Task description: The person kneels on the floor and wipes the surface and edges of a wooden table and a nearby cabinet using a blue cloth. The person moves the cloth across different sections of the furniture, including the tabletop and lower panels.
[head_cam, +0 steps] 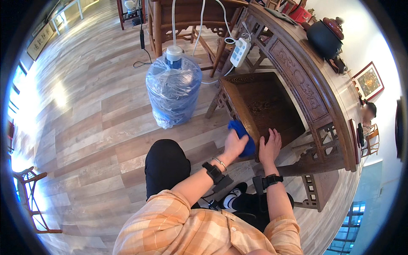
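In front of me stands a dark wooden stool (271,98) with a grained seat and a carved apron below its edge. My left hand (235,145) grips a blue cloth (247,146) and presses it against the stool's near left edge. The cloth is bunched, and part of it is hidden by my fingers. My right hand (270,146) lies on the near corner of the seat, fingers spread and holding nothing.
A carved wooden table (296,73) rises just beyond the stool, bearing a black pot (323,40). Left of the stool stands a plastic-wrapped water bottle (173,92) with a pump. A power strip (240,52) hangs among white cables. Another person (368,114) is at far right.
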### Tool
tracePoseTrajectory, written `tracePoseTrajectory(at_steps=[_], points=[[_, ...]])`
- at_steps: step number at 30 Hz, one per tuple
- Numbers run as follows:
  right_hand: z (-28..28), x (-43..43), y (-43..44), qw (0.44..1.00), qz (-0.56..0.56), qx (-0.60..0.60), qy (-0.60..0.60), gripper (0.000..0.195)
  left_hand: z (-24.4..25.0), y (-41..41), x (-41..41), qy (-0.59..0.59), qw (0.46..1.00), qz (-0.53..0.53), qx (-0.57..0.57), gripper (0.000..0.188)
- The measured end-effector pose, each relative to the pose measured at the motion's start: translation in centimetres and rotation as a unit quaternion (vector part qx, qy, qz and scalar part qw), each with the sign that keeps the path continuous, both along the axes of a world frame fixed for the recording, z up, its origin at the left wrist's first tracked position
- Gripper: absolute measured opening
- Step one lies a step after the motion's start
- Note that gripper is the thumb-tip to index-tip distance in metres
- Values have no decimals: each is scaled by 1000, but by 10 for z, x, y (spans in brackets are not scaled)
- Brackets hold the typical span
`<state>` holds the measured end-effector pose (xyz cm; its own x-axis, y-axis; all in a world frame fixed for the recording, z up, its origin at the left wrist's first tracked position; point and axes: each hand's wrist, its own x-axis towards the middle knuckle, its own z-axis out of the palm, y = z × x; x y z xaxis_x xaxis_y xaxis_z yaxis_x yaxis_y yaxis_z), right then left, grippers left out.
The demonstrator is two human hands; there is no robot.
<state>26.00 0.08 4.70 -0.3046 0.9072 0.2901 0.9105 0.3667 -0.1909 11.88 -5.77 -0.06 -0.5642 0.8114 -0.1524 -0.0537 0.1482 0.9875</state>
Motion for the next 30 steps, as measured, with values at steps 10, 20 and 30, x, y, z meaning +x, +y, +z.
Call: tracePoseTrajectory(at_steps=[10,20,30], points=[[4,-5,-4,1000,4,-2,22,50,23,67,-90,161,981,83,-75,49],[-7,2,5,1000,8,18,10,50,22,-26,37,63,996,-44,-48,52],[0,-1,0,1000,4,-6,6,51,33,48,-62,181,978,69,-82,63]])
